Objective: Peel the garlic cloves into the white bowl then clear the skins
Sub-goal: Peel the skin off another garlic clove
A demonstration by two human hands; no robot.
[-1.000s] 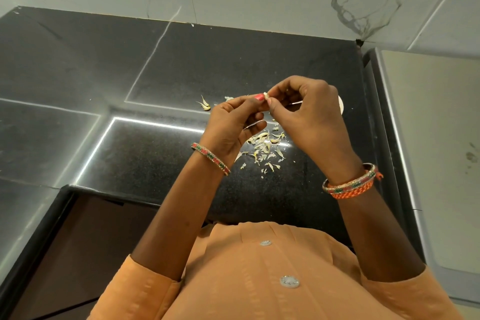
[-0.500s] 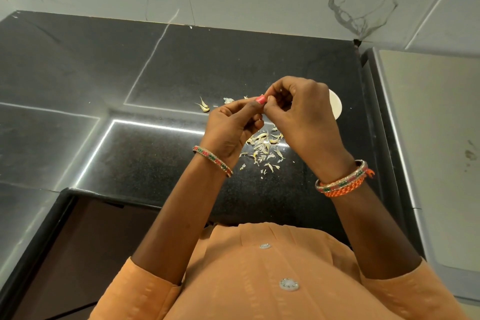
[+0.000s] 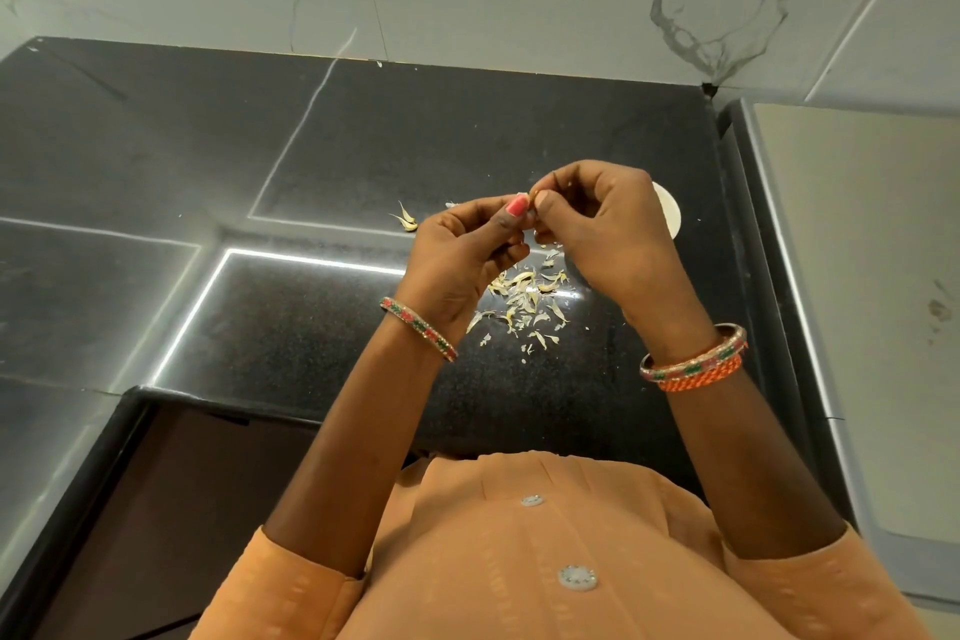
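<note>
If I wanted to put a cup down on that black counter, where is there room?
The counter is bare on its left part, from the wall to the front edge. It is crowded under the hands: the garlic skins lie scattered there, two more skins sit just left of the left hand, and the white bowl stands behind the right hand.

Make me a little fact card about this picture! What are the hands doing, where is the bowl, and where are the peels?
left hand: left hand pinches a garlic clove at its fingertips
right hand: right hand pinches the same clove from the other side
white bowl: white bowl on the counter, mostly hidden behind the right hand
skins: pile of skins on the black counter, below the hands
stray piece: one garlic piece lies apart, left of the hands
task stage: peeling; skins not yet cleared
</note>
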